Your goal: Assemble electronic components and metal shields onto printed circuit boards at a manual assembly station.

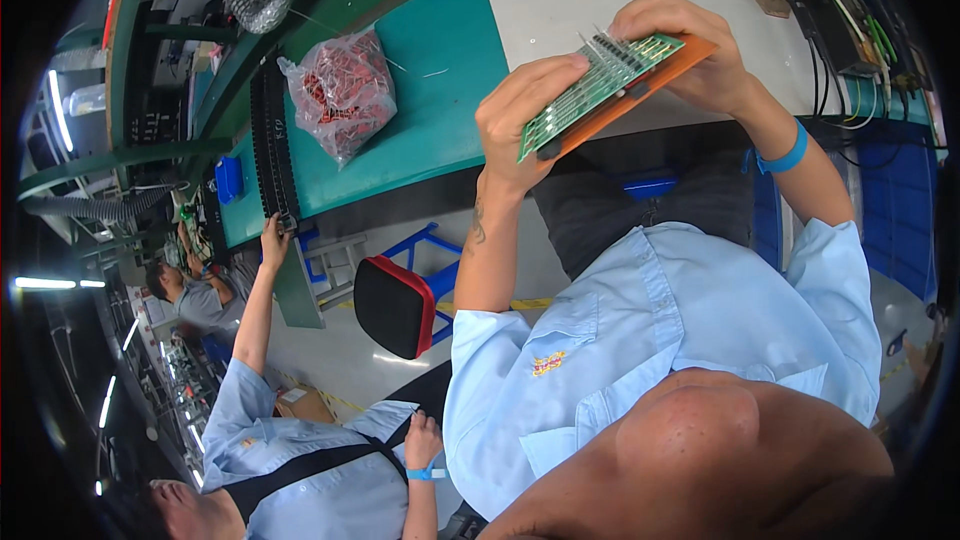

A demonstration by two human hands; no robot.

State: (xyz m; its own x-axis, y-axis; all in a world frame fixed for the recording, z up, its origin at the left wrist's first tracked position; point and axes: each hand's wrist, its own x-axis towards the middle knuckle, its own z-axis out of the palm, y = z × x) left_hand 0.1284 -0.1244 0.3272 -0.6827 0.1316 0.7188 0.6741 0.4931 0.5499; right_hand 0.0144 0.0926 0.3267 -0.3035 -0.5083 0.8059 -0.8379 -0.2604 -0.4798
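Observation:
A green circuit board (598, 92) with rows of pins or leads standing up from it is held tilted above the bench edge. An orange board (612, 121) lies against its underside, with dark parts between the two. My left hand (522, 118) grips the near left end, its fingers over the top face. At the far right end, my right hand (695, 45) closes round the boards, fingertips by the upright pins. A blue wrist strap (786, 148) circles my right wrist. The underside of the orange board is mostly hidden.
On the green bench mat (450, 50) sits a clear plastic bag of red parts (343, 90). A black slotted rail (268, 140) runs along the left. Cables and black equipment (845, 20) crowd the right. A co-worker's hand (275, 240) reaches to the rail, near a black-red stool (395, 307).

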